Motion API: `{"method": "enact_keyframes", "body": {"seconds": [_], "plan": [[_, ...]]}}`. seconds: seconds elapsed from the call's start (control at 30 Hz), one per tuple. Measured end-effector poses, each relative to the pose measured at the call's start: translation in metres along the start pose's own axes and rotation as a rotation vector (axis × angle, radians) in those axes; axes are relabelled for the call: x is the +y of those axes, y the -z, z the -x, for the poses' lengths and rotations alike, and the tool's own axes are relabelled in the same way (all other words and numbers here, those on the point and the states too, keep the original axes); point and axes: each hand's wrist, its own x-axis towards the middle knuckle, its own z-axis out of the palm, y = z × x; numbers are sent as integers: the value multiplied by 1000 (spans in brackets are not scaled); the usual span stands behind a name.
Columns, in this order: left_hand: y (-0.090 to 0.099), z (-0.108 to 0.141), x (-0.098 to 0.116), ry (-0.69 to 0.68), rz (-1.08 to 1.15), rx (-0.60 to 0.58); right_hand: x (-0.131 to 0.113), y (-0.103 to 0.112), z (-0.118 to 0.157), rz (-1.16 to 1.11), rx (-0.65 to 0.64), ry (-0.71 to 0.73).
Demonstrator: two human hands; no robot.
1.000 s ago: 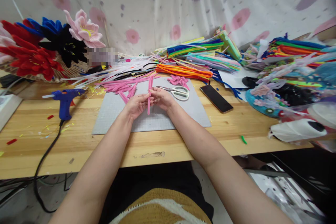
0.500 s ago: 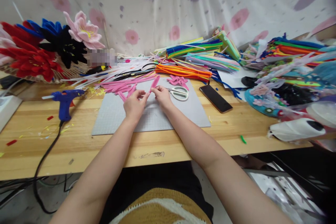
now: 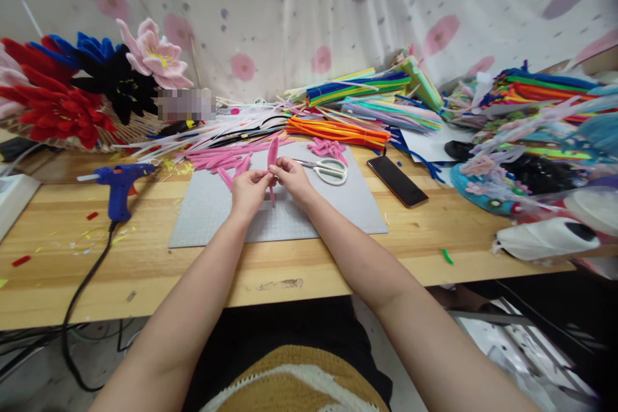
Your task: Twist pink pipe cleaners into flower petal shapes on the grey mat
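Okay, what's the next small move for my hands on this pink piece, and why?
I'd probably steady the pink piece with the left hand and twist gently with the right hand, since both hands' fingertips meet around it, leaving ends above and below.

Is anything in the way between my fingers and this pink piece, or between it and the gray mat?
Nothing visible: your left hand and right hand both pinch the pink piece, and its lower end shows against bare gray mat. The scissors lie to the right, beside your right hand.
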Motion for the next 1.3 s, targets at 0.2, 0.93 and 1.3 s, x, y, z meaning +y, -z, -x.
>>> {"method": "enact_keyframes", "body": {"seconds": [0.2, 0.93, 1.3], "plan": [[-3, 6, 13, 160, 230, -100, -2, 16, -1, -103, -214, -100], [4, 6, 10, 321, 72, -343, 3, 31, -5, 133, -272, -132], [1, 4, 10, 273, 89, -289, 7, 24, -5, 136, -256, -161]]}}
